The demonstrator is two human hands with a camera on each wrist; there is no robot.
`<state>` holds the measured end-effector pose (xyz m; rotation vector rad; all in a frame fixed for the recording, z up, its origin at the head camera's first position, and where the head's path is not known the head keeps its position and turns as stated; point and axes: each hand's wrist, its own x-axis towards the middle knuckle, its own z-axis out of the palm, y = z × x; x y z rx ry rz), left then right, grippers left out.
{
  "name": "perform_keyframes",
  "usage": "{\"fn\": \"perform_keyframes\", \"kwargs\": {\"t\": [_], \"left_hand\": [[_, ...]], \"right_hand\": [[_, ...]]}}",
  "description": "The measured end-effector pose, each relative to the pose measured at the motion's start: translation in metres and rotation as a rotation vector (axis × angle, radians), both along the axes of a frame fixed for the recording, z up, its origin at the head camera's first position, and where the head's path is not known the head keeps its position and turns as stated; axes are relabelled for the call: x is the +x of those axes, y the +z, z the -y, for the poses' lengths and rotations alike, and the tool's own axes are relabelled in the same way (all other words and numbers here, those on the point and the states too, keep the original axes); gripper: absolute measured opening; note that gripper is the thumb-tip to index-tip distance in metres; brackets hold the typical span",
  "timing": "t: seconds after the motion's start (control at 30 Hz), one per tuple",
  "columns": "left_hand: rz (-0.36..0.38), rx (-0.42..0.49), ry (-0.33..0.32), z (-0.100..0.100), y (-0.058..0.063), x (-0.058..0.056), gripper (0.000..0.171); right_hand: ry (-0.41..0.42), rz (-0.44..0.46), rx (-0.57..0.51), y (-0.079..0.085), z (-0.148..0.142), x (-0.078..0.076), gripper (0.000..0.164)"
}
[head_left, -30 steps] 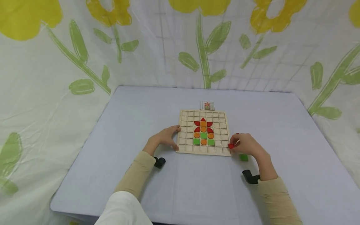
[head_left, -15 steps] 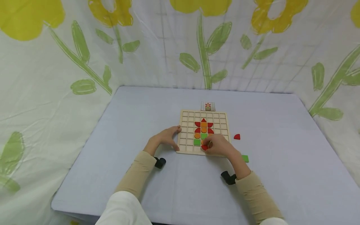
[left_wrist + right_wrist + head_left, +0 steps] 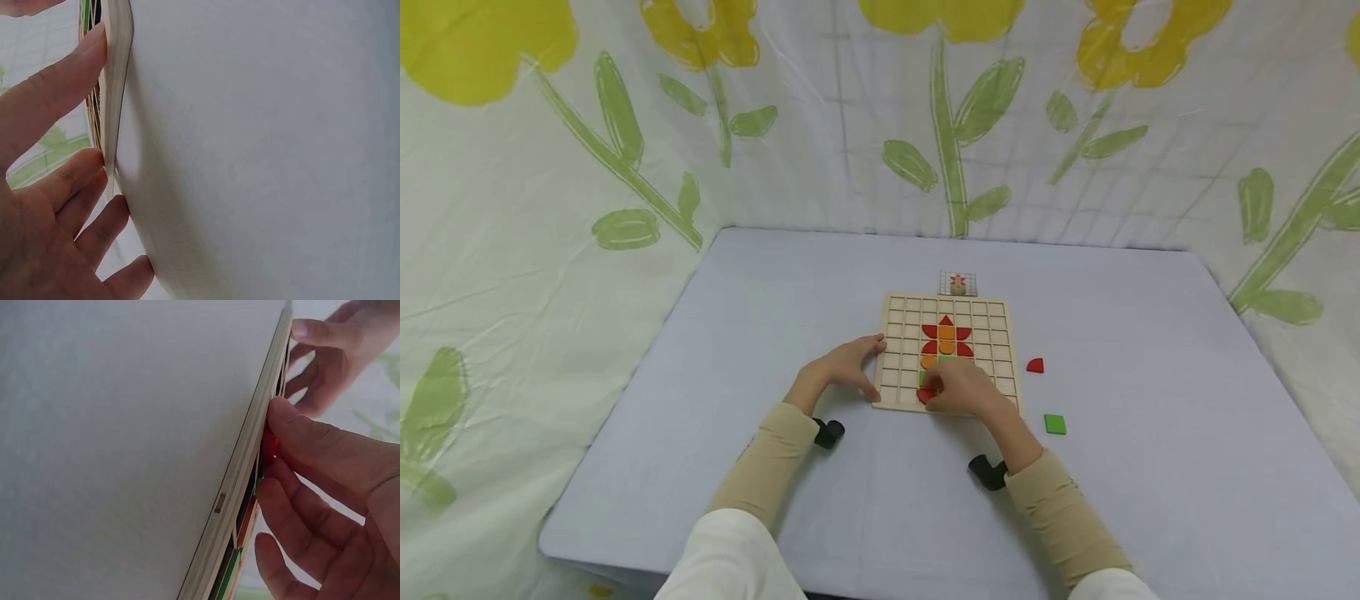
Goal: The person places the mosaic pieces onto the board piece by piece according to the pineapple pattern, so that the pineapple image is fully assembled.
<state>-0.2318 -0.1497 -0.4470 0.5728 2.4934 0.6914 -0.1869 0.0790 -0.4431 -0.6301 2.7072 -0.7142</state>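
Observation:
A square wooden grid board (image 3: 891,317) lies on the table, with red, orange and green shape tiles set in its middle cells. My left hand (image 3: 838,367) rests against the board's left edge, thumb near the front corner and fingers spread farther back. In the left wrist view the thumb (image 3: 81,62) touches the rim. My right hand (image 3: 964,387) pinches a red tile (image 3: 926,396) over the front row, left of the middle; its full shape is hidden by the fingers. The right wrist view has the red tile (image 3: 270,444) between thumb and fingers at the board's surface.
Right of the board lie a red quarter-circle tile (image 3: 1035,365) and a green square tile (image 3: 1055,424). A small pattern card (image 3: 958,284) stands behind the board's back edge. The table (image 3: 775,283) has a pale cloth; a flower-printed curtain (image 3: 820,167) hangs behind it.
My right hand has carried the red tile leftward from beside the board's right edge to the front row. The left hand has stayed at the left edge.

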Motion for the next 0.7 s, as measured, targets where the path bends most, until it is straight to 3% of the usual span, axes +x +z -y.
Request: {"fn": "perform_keyframes", "kwargs": {"t": [0.33, 0.7], "left_hand": [[0.006, 0.005, 0.005, 0.0002, 0.0005, 0.0, 0.094], [0.01, 0.013, 0.008, 0.0, -0.0003, 0.0, 0.093]], "right_hand": [[-0.01, -0.005, 0.02, -0.0002, -0.0002, -0.0016, 0.016], [0.002, -0.007, 0.005, 0.0027, -0.0018, -0.0007, 0.009]]}}
